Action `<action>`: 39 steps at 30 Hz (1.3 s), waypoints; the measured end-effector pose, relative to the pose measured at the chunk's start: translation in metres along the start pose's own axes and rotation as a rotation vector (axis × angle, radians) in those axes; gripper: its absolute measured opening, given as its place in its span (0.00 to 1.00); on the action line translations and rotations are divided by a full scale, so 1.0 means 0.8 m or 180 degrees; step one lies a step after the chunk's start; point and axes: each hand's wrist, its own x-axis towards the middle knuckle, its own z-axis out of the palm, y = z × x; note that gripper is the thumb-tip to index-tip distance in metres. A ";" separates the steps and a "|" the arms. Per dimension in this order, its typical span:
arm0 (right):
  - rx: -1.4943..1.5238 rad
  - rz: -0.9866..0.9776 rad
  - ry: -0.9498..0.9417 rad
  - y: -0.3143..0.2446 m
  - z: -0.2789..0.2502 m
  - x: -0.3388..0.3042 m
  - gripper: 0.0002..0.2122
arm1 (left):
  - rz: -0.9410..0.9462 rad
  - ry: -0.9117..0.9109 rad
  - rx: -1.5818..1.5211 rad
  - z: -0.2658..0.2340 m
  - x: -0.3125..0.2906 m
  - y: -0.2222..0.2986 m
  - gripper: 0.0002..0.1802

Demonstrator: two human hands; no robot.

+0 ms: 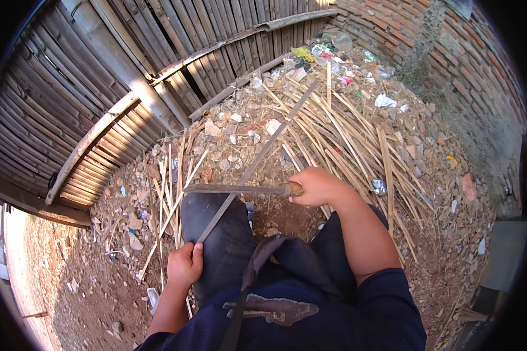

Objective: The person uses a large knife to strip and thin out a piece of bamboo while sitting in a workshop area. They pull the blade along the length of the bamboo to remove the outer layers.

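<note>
Bamboo strip (257, 158) – left hand (185, 264) grips; right hand (317, 186) knife (234, 189).

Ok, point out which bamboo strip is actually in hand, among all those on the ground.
The long grey bamboo strip gripped at its near end by the left hand, crossing under the knife held by the right hand; the others lie loose.

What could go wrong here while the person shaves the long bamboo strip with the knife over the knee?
The knife blade lies across the bamboo strip just above the knee, so a slip might cut the leg. The left hand grips the strip's near end, perhaps within the blade's path. The right hand holds the handle; splinters from the strip could prick either hand.
</note>
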 end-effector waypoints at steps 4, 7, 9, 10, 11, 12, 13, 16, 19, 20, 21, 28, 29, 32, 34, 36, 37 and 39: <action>-0.0267 0.0141 0.0167 -0.011 -0.014 -0.010 0.15 | 0.0065 -0.0113 -0.0128 -0.013 -0.001 0.003 0.26; -0.0199 0.0125 0.0250 -0.018 -0.027 -0.024 0.13 | -0.0064 -0.0568 -0.0589 -0.032 -0.002 -0.002 0.27; -0.0420 0.0332 0.0569 -0.022 -0.036 -0.034 0.14 | -0.0258 -0.0960 -0.1024 -0.049 0.003 0.003 0.27; -0.0408 0.0372 0.0551 -0.022 -0.042 -0.039 0.14 | -0.0219 -0.1154 -0.1229 -0.060 0.011 0.014 0.28; -0.0397 0.0410 0.0849 -0.020 -0.047 -0.045 0.14 | -0.0180 -0.1349 -0.1434 -0.065 0.017 0.018 0.28; -0.0390 0.0451 0.1147 -0.019 -0.051 -0.050 0.14 | -0.0130 -0.1611 -0.1770 -0.054 0.021 0.006 0.25; -0.0404 0.0474 0.1162 -0.022 -0.060 -0.053 0.14 | -0.0103 -0.1624 -0.1778 -0.049 0.029 0.010 0.25; 0.0280 0.0884 0.1639 -0.022 -0.075 -0.058 0.13 | -0.0602 -0.2608 -0.3111 -0.031 0.062 0.026 0.23; 0.0502 0.0934 0.1930 -0.014 -0.075 -0.054 0.13 | -0.0893 -0.3492 -0.3869 -0.025 0.092 0.020 0.26; 0.0475 0.0994 0.1806 -0.015 -0.078 -0.053 0.13 | -0.0996 -0.3762 -0.3953 -0.018 0.101 0.010 0.29; 0.0486 0.1057 0.1813 -0.011 -0.077 -0.053 0.13 | -0.1007 -0.3829 -0.3935 -0.015 0.110 0.008 0.29; -0.0245 0.0708 0.1413 -0.025 -0.071 -0.048 0.12 | -0.1036 -0.4767 -0.3749 -0.011 0.148 0.013 0.24; -0.0273 0.0748 0.1439 -0.028 -0.070 -0.050 0.12 | -0.0991 -0.4810 -0.3736 -0.010 0.152 0.015 0.24; -0.0184 0.0621 0.1404 -0.031 -0.057 -0.057 0.12 | -0.1019 -0.4828 -0.3431 -0.006 0.156 0.021 0.28; -0.0276 0.0764 0.1396 -0.041 -0.057 -0.064 0.12 | -0.0902 -0.4803 -0.3409 -0.004 0.156 0.022 0.27; -0.0361 0.0965 0.1383 -0.047 -0.052 -0.070 0.12 | -0.0775 -0.4746 -0.3397 -0.006 0.151 0.024 0.26; -0.0450 0.0932 0.1412 -0.048 -0.049 -0.071 0.12 | -0.0733 -0.4617 -0.3241 -0.006 0.147 0.025 0.25; -0.0367 0.0849 0.1487 -0.057 -0.050 -0.068 0.13 | -0.0627 -0.4392 -0.3126 -0.011 0.138 0.029 0.24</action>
